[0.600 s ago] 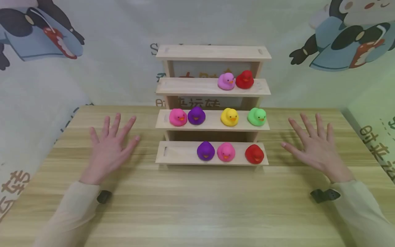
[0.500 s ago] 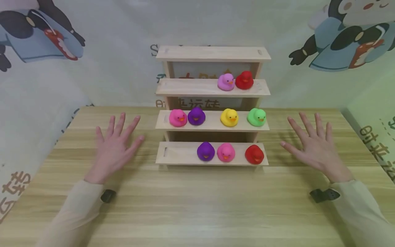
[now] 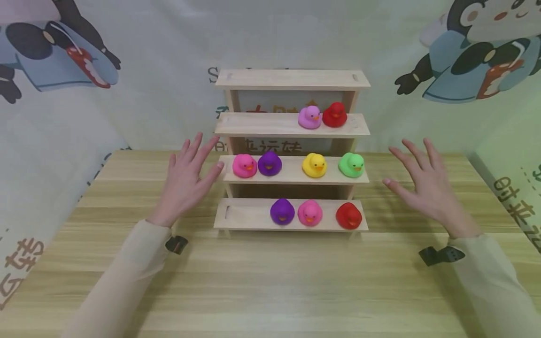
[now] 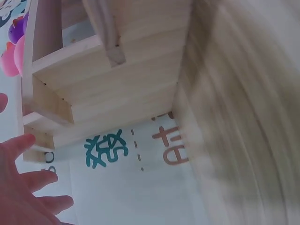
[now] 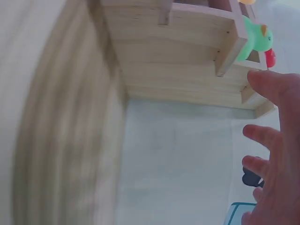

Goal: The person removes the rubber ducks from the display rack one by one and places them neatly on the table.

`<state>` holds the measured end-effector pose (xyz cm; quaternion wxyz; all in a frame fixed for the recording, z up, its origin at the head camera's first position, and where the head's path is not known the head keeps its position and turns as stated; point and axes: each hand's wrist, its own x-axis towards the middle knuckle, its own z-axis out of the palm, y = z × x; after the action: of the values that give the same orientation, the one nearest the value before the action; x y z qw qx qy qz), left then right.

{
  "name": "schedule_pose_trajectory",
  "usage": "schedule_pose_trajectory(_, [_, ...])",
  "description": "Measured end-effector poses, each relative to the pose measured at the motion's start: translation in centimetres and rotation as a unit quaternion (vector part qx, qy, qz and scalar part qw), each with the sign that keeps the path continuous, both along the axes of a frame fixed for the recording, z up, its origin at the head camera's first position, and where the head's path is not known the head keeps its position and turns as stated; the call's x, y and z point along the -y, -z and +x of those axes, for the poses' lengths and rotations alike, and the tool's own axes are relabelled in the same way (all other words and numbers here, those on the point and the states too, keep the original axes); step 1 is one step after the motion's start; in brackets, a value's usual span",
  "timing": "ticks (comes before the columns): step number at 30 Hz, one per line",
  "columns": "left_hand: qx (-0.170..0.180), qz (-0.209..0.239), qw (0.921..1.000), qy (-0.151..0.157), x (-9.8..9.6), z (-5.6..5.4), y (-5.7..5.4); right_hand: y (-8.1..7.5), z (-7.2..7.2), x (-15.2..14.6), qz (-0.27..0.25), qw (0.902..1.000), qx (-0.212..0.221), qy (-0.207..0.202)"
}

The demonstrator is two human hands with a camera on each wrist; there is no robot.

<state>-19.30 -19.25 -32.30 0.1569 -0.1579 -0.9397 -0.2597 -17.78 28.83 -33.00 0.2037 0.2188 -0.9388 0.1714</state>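
A stepped wooden shelf (image 3: 249,215) with several tiers carries small rubber ducks. My left hand (image 3: 186,180), fingers spread, hovers at the shelf's left end, closest to a hot-pink duck (image 3: 244,165) beside a purple duck (image 3: 269,163). My right hand (image 3: 431,190) is raised to the right of the shelf, apart from it, with a green duck (image 3: 351,165) nearest; a yellow duck (image 3: 314,165) shares that tier. Below sit another purple duck (image 3: 282,211), a pink duck (image 3: 310,213) and a red duck (image 3: 349,216). Higher up are a lilac duck (image 3: 310,117) and a second red duck (image 3: 335,115). Both hands hold nothing.
The shelf stands on a wood-grain table (image 3: 287,286) near its back edge. Behind hangs a pale backdrop (image 3: 169,61) printed with cartoon figures and lettering. The top tier (image 3: 291,80) bears no duck.
My left hand has moved right and up toward the shelf. My right hand has lifted slightly, its fingers a little more bent. The view has tilted slightly; the ducks stay in place.
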Motion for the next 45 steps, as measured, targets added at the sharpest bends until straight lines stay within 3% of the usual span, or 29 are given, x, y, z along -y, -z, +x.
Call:
schedule_pose_trajectory(5, [-0.024, 0.028, 0.9993, 0.001, -0.9, -0.8, -0.4, -0.9, -0.9, 0.5, -0.022, 0.9985, -0.032, -0.039])
schedule_pose_trajectory(12, [-0.05, 0.129, 0.9903, 0.008, -1.1, -2.0, -1.6, -2.5, -1.9, 1.3, -0.049, 0.9956, -0.036, -0.071])
schedule_pose_trajectory(15, [-0.046, 0.146, 0.988, 0.021, -1.2, -2.9, -2.2, -3.2, -2.2, 1.9, -0.052, 0.9948, -0.034, -0.081])
schedule_pose_trajectory(20, [0.005, 0.13, 0.9902, 0.049, -1.7, -4.5, -2.5, -4.5, -2.7, 2.9, -0.053, 0.9945, -0.023, -0.088])
schedule_pose_trajectory(26, [0.085, 0.159, 0.9833, 0.025, -2.6, -5.6, -2.0, -5.9, -2.8, 4.0, -0.041, 0.995, -0.014, -0.09])
schedule_pose_trajectory(35, [0.106, 0.241, 0.9644, 0.025, -3.1, -5.8, -1.9, -8.0, -3.7, 5.8, -0.036, 0.9933, 0.024, -0.107])
schedule_pose_trajectory(45, [0.141, 0.282, 0.9482, 0.036, -3.3, -6.0, -2.8, -9.7, -5.2, 7.2, -0.061, 0.9855, 0.084, -0.134])
